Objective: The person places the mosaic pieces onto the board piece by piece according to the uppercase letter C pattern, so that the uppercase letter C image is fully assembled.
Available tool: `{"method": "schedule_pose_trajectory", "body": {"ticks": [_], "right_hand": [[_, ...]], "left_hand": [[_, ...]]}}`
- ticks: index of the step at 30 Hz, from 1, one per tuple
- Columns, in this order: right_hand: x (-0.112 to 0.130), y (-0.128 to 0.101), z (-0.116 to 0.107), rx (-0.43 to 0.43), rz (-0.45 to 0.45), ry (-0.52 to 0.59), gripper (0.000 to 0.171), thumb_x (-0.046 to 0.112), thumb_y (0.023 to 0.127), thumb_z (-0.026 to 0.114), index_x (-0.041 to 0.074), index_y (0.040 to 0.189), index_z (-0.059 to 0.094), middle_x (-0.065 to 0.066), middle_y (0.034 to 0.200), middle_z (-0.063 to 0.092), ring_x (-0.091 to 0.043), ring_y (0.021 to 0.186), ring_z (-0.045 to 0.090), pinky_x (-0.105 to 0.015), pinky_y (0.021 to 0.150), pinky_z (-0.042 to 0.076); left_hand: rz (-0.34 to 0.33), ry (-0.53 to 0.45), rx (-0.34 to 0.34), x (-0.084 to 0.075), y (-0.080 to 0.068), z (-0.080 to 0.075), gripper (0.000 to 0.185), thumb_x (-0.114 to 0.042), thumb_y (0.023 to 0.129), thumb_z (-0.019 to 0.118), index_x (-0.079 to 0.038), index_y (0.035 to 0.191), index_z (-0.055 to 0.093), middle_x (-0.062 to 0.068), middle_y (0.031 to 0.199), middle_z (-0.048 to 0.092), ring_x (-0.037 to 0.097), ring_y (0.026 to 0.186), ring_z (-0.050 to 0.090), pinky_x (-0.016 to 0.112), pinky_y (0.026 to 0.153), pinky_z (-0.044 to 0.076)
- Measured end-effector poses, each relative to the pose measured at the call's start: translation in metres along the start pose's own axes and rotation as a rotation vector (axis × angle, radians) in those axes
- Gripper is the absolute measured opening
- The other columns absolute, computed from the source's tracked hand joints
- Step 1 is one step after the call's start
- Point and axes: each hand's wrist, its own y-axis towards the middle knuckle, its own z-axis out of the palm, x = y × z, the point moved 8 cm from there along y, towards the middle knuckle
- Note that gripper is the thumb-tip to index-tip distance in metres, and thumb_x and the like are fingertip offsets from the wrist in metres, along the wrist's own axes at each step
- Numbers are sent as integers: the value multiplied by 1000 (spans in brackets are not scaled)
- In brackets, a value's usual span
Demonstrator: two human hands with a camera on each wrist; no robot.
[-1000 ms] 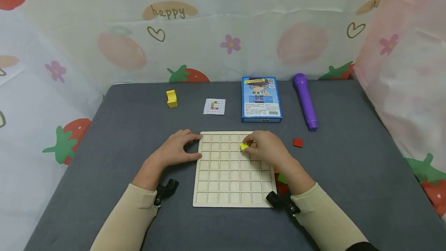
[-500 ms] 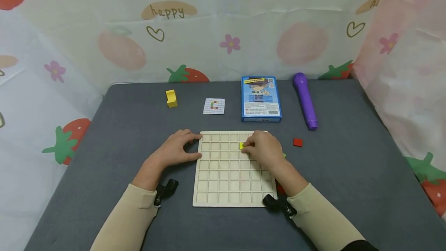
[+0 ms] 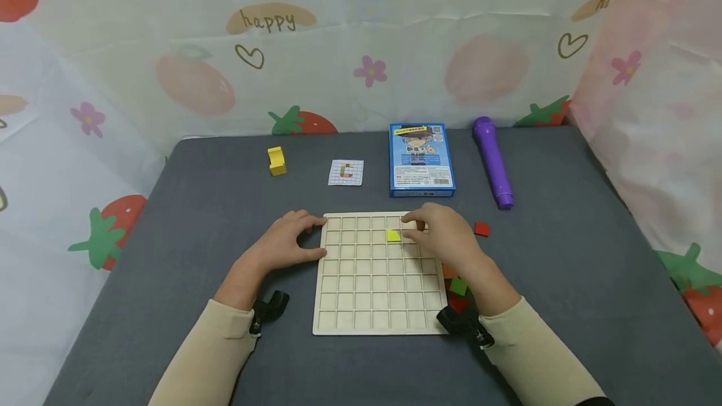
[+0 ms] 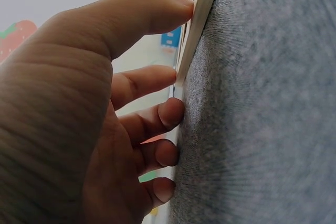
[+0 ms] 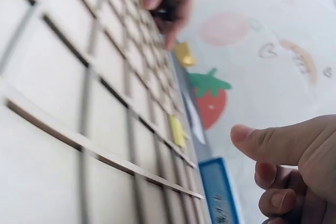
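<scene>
A yellow tile (image 3: 393, 235) sits in the grid board (image 3: 372, 306); the right hand (image 3: 445, 238), grip released, hovers beside it. The left hand (image 3: 282, 244) steadies the board's edge with straight fingers. Next, likely another tile (image 3: 458, 286).

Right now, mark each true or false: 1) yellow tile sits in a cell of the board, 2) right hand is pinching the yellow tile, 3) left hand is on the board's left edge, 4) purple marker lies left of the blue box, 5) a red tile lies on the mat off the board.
1) True: the yellow tile lies in a cell of the wooden grid board.
2) False: the right hand is beside the tile, holding nothing.
3) True: the left hand touches that edge.
4) False: the purple marker lies right of the blue box.
5) True: the red tile is on the grey mat.
</scene>
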Motion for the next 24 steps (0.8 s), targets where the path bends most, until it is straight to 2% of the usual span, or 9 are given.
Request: {"method": "schedule_pose_trajectory", "body": {"ticks": [5,9,15,21,24], "right_hand": [[-6,-7,-27,-57,-17,41,24,17,95,76,7,117,78,0,81,56,-18,66,46,-35,59,39],[-20,-10,-41,-69,13,84,25,16,97,74,6,119,77,-3,83,55,-19,67,48,-36,59,40],[-47,-10,-44,-30,71,134,29,17,97,73,5,123,75,-6,87,55,-22,70,49,-37,60,41],[-74,-13,-45,4,137,130,29,18,97,73,4,123,74,-7,90,58,-23,79,52,-37,65,44],[-89,-15,-48,16,170,126,29,16,97,72,3,123,74,-7,88,59,-23,77,53,-37,65,44]], "left_hand": [[0,4,-4,-1,0,0,62,-42,87,79,-10,138,64,2,98,53,19,88,45,42,80,36],[-3,4,-4,0,0,0,61,-42,88,78,-10,138,64,1,98,53,20,89,45,43,81,36],[-4,1,-6,1,0,0,60,-42,88,79,-11,137,64,1,98,53,20,89,45,42,81,35],[1,-2,-7,1,1,0,61,-43,87,78,-11,137,64,1,98,53,20,89,44,42,81,35],[3,0,-7,1,1,1,61,-43,87,78,-11,137,64,1,98,53,20,89,44,42,81,35]]}}
